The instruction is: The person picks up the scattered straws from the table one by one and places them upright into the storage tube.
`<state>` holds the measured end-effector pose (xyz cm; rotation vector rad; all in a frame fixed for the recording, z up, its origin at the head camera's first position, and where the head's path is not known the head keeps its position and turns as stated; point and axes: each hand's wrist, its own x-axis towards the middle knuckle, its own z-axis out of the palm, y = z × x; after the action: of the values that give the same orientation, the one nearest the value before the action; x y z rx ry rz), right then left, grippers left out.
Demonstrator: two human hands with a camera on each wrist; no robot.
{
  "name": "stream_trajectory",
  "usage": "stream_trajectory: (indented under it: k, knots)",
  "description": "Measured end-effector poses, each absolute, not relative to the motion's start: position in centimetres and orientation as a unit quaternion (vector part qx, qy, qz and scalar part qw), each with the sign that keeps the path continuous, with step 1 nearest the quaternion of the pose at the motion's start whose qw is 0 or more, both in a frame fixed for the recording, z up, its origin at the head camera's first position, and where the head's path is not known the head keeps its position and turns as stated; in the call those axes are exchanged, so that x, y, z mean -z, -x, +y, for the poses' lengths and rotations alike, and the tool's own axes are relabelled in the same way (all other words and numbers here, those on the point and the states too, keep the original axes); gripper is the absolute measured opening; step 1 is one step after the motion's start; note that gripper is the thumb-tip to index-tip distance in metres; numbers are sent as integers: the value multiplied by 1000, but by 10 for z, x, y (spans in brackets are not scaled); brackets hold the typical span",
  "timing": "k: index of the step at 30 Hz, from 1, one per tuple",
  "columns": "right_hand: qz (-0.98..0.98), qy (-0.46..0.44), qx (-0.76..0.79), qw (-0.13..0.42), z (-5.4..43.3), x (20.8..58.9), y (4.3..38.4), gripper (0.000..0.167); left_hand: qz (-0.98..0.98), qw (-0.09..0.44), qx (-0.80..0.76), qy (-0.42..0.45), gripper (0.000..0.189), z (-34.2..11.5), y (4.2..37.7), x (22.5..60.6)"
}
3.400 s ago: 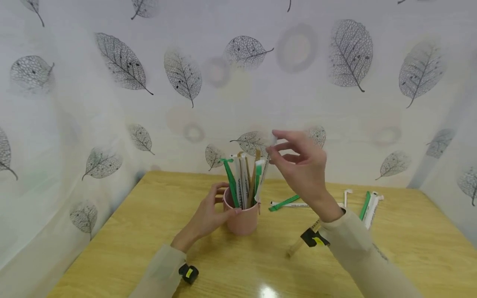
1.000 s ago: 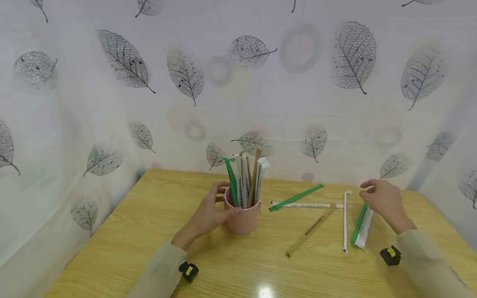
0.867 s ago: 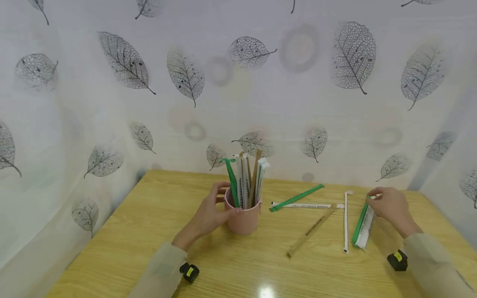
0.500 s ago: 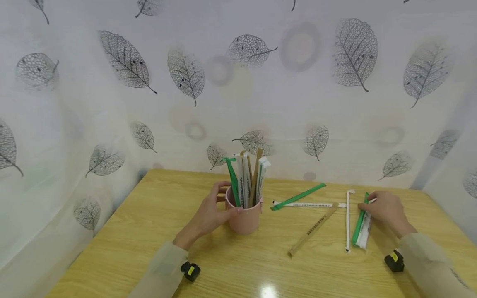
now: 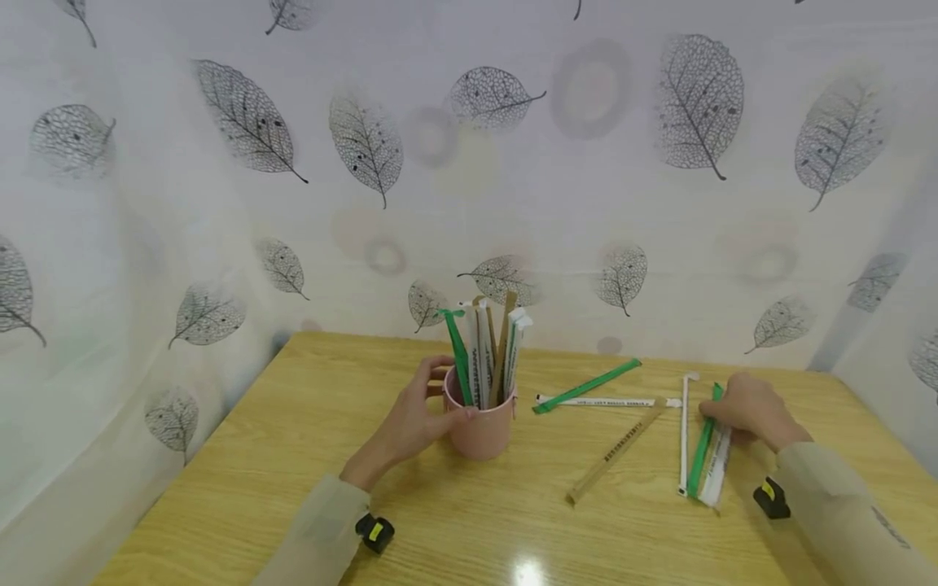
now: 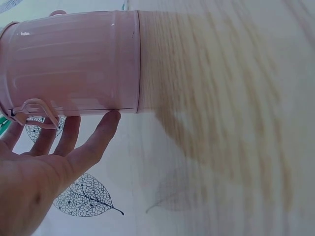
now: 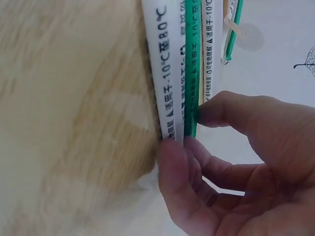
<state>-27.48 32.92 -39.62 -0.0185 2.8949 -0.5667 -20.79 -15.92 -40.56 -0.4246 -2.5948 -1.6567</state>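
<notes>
My left hand (image 5: 406, 423) grips the small pink pail (image 5: 479, 438), thumb over its near rim and fingers round its far side. In the left wrist view, my fingers lie along the pail's ribbed wall (image 6: 74, 59) near its wire handle (image 6: 37, 113). Several paper-wrapped straws (image 5: 479, 358), green, white and brown, stand in the pail. On the right, my right hand (image 5: 755, 407) pinches a green wrapped straw (image 5: 701, 464) near its far end. White wrapped straws (image 5: 716, 472) with black print lie against it, their far ends under my fingers.
Left of my right hand, a thin white straw (image 5: 685, 439) lies lengthwise. Another green straw (image 5: 593, 384) crosses a white one (image 5: 608, 402), and a brown straw (image 5: 615, 456) slants towards me. A leaf-print cloth (image 5: 469, 203) hangs behind the wooden table (image 5: 308, 407).
My right hand has gone from above the pail to the straws at the right. The green straw there has shifted slightly left and towards me. My left hand stays on the pail.
</notes>
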Motion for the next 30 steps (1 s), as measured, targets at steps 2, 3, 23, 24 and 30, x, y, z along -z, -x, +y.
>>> stream_trajectory:
  k: [2,3,23,24,30]
  knots:
    - [975,7,198,102,331,398,275,41,-836,16,531,138,74,-159,208,406]
    - [974,10,201,102,332,399,275,43,-835,16,532,139,74,-159,208,406]
    - [921,38,368,-123,315,352,249,46,-839,17,527,135,75,-159,209,404]
    - [919,43,366,-139,313,350,247,45,-839,17,528,134,75,-159,209,405]
    - [913,65,328,-232,301,339,237,32,-837,21,529,137,74,-159,208,406]
